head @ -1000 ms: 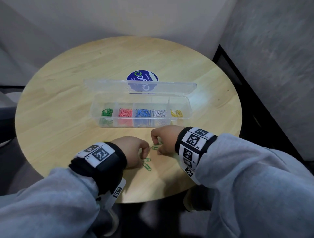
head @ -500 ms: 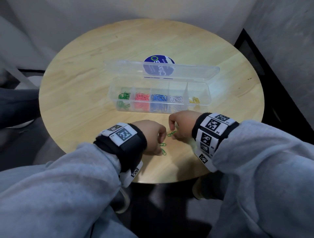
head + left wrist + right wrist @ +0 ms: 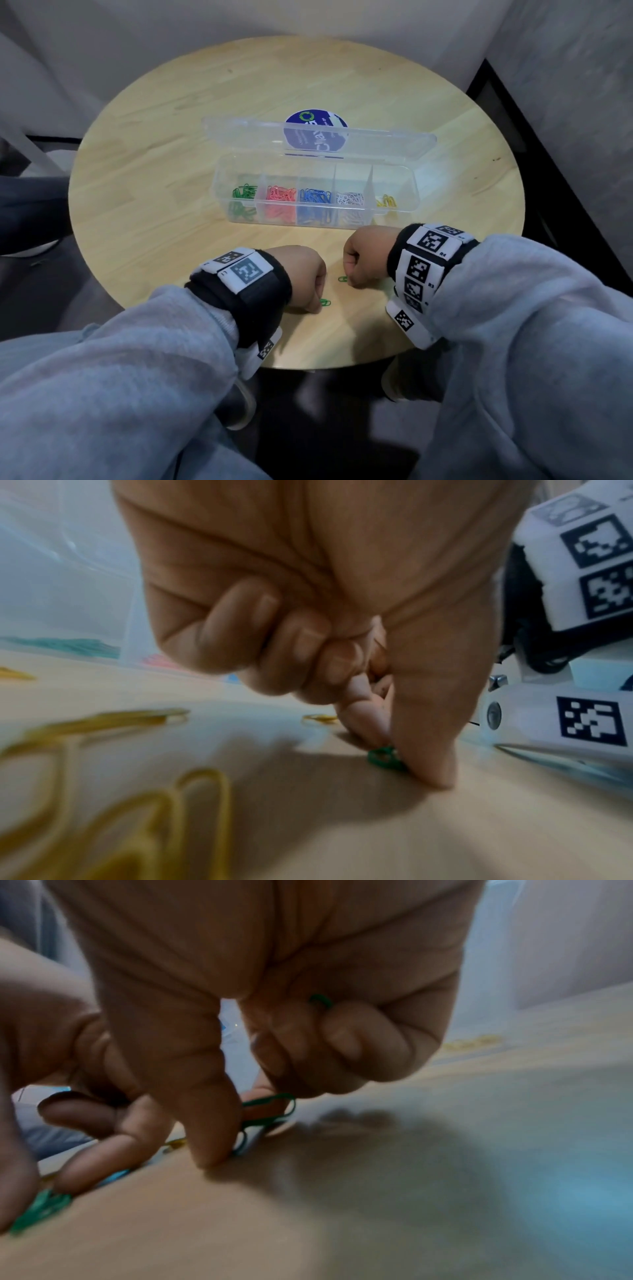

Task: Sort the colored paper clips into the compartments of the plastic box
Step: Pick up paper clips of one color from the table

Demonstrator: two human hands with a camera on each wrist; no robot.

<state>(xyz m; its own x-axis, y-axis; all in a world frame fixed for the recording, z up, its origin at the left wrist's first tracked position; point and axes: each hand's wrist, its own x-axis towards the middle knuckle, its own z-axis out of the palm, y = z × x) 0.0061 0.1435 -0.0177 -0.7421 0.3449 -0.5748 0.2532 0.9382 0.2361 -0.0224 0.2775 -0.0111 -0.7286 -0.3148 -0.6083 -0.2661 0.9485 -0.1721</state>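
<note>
Biggest thing here is the round wooden table (image 3: 144,192), and sitting around its center is the clear plastic box (image 3: 412,192) with its lid (image 3: 239,132) flipped open toward 12 o'clock. From the head view you can read the compartments left to right: green clips (image 3: 244,192), pink clips (image 3: 281,194), blue clips (image 3: 315,196), white clips (image 3: 350,198) and just a few yellow clips (image 3: 386,201). A round blue sticker (image 3: 310,116) shows through the lid.

Both hands are down at 6 o'clock of the box, knuckles up, so the head cam tells you basically nothing about the fingertips. The left hand (image 3: 301,277) is curled with a green clip (image 3: 324,303) poking out at its 3 o'clock side, on the table. The left wrist cam fills that in: thumb and forefinger are pressed down on that green clip (image 3: 385,758), pinching it against the wood, other fingers tucked in. That same cam also shows loose yellow clips (image 3: 103,791) lying on the table close to the lens, which the head view doesn't show at all (the left arm is over that area).

The right hand (image 3: 368,255) looks like a plain fist from above, with a second green clip (image 3: 342,279) at its 9 o'clock. The right wrist cam shows it pinched between thumb and forefinger (image 3: 270,1110), plus another bit of green (image 3: 322,1000) peeking out of the curled fingers, so it's got more stashed in the palm. How many, can't tell. Both wrist views are pretty blurry.
</note>
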